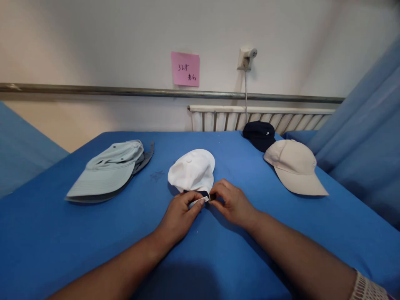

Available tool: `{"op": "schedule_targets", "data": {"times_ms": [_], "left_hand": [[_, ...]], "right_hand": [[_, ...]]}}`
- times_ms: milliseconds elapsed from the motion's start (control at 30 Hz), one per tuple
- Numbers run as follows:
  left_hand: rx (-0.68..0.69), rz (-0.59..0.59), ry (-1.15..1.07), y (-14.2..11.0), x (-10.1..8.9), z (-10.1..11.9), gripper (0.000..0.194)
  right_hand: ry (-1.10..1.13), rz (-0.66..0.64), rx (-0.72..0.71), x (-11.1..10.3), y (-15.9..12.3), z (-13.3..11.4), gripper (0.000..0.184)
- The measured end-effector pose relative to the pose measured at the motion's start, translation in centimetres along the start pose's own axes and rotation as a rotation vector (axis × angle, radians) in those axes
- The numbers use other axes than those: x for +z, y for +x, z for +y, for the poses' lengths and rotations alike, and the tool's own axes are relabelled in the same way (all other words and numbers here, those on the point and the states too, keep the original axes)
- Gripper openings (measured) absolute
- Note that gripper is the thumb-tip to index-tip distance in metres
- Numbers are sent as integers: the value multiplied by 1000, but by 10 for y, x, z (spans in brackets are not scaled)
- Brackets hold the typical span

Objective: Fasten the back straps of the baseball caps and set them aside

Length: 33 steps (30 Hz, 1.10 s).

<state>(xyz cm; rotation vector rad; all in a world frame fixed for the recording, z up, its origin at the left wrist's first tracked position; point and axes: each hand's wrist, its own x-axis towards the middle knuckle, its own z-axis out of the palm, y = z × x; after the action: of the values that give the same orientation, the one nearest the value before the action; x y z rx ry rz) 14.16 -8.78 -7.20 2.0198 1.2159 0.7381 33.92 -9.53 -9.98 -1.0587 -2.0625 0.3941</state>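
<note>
A white baseball cap [192, 170] lies on the blue-covered table in front of me, its brim pointing away and its back strap toward me. My left hand [181, 212] pinches the white strap [201, 201] at the cap's back opening between thumb and fingers. From the other side, my right hand [229, 202] is closed on the strap's end by a small dark and gold-coloured piece [212, 197], probably the buckle. Fingertips hide part of the strap, so I cannot tell whether it is threaded.
Stacked pale grey-green and darker caps [106, 171] lie at the left. A beige cap [292, 162] and a navy cap [259, 134] sit at the right on the blue cover [131, 237]. Behind are a radiator [225, 118], a metal rail [125, 91], a plugged-in cord and blue curtains [368, 137].
</note>
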Motion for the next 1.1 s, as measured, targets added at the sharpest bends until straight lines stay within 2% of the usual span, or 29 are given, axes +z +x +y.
{"op": "schedule_targets", "data": {"times_ms": [167,867,1100], "left_hand": [[-19,5,-54,0,-1,2,23],[-112,-39,-67,0,-1,5,19],[-72,-58,-74,0,0,5,18]], "right_hand": [[-38,-52,-17,0,-1,-4,16],[-77,-110,-45,0,-1,-10,15],[-86,-127,-50,-3,-1,-13,14]]}}
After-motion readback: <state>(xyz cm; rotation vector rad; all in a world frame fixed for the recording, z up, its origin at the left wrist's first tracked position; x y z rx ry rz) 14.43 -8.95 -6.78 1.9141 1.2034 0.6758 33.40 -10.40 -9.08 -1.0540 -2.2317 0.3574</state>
